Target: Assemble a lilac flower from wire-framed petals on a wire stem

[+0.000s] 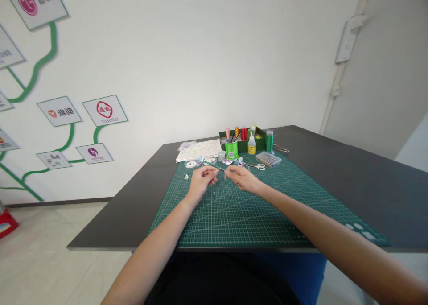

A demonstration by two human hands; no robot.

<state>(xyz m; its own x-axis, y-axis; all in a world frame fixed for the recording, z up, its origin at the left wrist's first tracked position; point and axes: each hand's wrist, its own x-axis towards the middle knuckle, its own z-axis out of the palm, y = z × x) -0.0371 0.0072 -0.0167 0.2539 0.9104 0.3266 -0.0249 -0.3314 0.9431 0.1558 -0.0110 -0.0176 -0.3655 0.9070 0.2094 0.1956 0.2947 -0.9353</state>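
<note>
White, bare-looking wall [217, 64] behind; matte dark-grey table [133, 202] in front of it, carrying a dark-green cutting mat with a pale printed grid [240, 222].

Hands: both over the far half of the mat. Left hand [203, 178], fingers curled, thumb and fingertips brought together on a slim, dark-green, rod-like piece [214, 166]. Right hand [242, 179], fingertips pinched at the right end of the same piece. It lies across the gap between the two hands, slightly tilted, its other end extending past the left fingers. Exact contact at the tips too small to resolve.

Surroundings: small white petal-shaped piece on a thin stem [186, 177] on the mat, left of the left hand. Beyond the hands, a shallow round clear dish with white contents [191, 164], white-handled scissors [260, 166], a bright-green cylindrical can holding dark-handled tools [231, 150], a small yellow-labelled squeeze bottle with white nozzle [252, 147], and a dark-green open box of coloured tubes [261, 145].

Progress (judgement): handling of the rod appears under way, with it not set down or released. Small parts lie loose and separate; no joined, finished assembly identified. Scissors and bottle out of hand. Amount completed on the rod itself: cannot tell.
</note>
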